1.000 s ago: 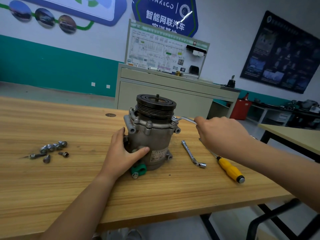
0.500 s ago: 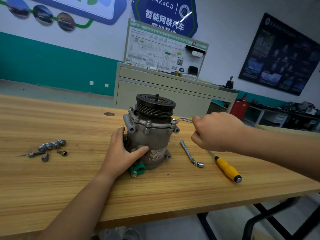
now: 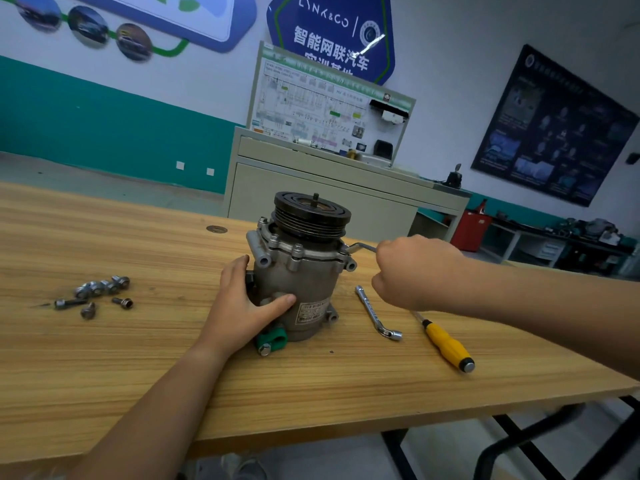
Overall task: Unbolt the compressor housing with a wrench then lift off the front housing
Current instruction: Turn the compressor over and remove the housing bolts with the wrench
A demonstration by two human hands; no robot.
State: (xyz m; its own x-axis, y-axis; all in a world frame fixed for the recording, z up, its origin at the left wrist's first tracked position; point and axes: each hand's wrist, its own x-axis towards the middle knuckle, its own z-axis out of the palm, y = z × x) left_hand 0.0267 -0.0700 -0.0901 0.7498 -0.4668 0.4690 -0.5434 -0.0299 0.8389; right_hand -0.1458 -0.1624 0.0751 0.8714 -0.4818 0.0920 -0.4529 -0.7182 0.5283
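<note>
Wooden table (image 3: pixel 104 368) bearing the compressor (image 3: pixel 304 271), which stands upright with its pulley uppermost. Left of the compressor, well apart: a cluster of loose bolts (image 3: pixel 100 289). Just right of it: an L-shaped socket wrench (image 3: pixel 372 311), lying flat; farther right, a yellow-handled screwdriver (image 3: pixel 446 342). Behind the compressor, to the left: a round dark disc (image 3: pixel 216 229) set in the tabletop.

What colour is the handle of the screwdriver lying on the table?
Yellow, with black at both ends; the screwdriver shows best in the head view.
</note>
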